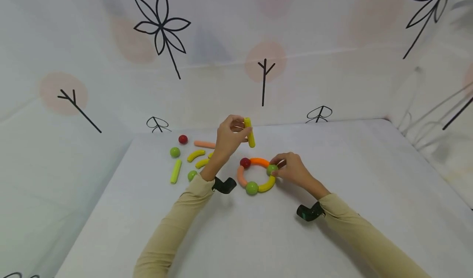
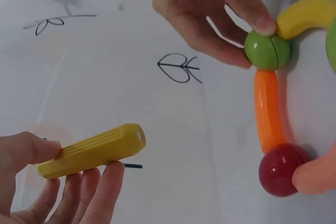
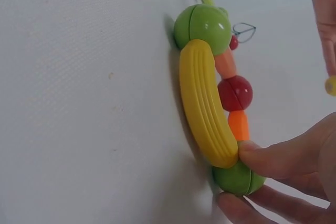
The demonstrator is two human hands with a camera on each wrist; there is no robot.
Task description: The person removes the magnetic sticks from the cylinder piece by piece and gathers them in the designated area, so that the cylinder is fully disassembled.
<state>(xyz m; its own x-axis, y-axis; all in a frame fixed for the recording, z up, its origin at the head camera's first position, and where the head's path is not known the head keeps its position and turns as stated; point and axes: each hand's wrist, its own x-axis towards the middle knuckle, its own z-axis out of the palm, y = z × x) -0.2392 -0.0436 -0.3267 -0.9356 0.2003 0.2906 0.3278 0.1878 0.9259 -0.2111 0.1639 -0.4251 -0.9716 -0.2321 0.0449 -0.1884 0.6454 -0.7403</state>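
My left hand [image 1: 230, 136] pinches a straight yellow stick [image 2: 94, 150] with ridged sides, raised above the table behind a ring of toy pieces. At the ring's right side, my right hand [image 1: 293, 170] holds a green ball [image 2: 268, 50] between thumb and fingers. The ring lies on the table. From that ball run a curved orange piece [image 2: 269, 111] to a red ball [image 2: 283, 169] and a curved yellow piece [image 3: 205, 103] to another green ball [image 1: 252, 188]. A curved salmon piece [image 1: 241, 176] sits between the red ball and that second green ball.
Loose pieces lie left of the ring: a red ball [image 1: 182, 139], a green ball [image 1: 175, 152], a yellow-green stick [image 1: 175, 171], curved yellow pieces [image 1: 196, 155] and a salmon stick [image 1: 204, 144]. The left forearm partly covers some. A patterned cloth [image 1: 221, 93] hangs behind the white table [image 1: 266, 241].
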